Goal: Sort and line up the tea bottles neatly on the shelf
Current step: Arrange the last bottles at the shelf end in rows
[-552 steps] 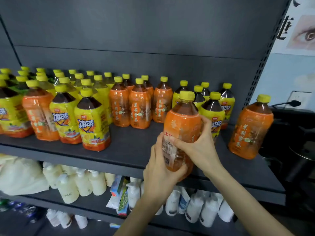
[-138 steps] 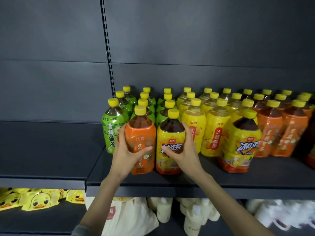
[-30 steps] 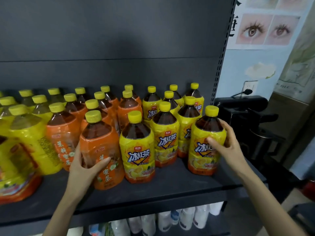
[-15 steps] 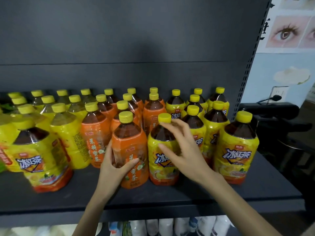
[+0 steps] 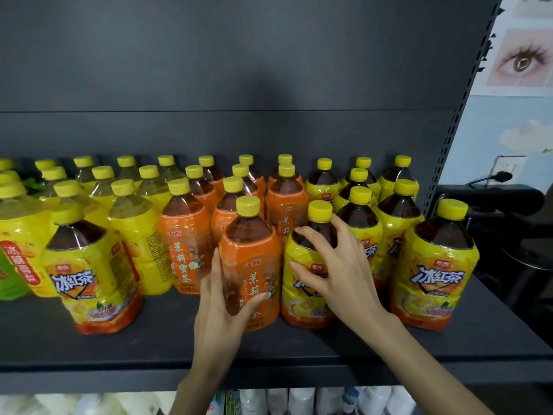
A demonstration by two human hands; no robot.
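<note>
Your left hand (image 5: 220, 301) gripped the orange jasmine tea bottle (image 5: 254, 259) at the shelf (image 5: 149, 342) front, your right hand (image 5: 335, 274) seemingly clasped the yellow iced tea bottle (image 5: 300, 308) beside it: both needed sliding upright, labels forward.

The shelf (image 5: 149, 339) was dark grey metal with a matt, even finish, and the back panel (image 5: 239, 70) looked the same. The orange-labelled bottle (image 5: 251, 265) was clear plastic in a glossy, crinkled film sleeve that caught the light. The yellow-labelled bottle (image 5: 302, 265) beside it wore the same shiny sleeve. The orange one's cap (image 5: 247, 206) was matt yellow plastic with ribbed sides. The poster (image 5: 523, 55) on the wall looked like smooth paper.
</note>
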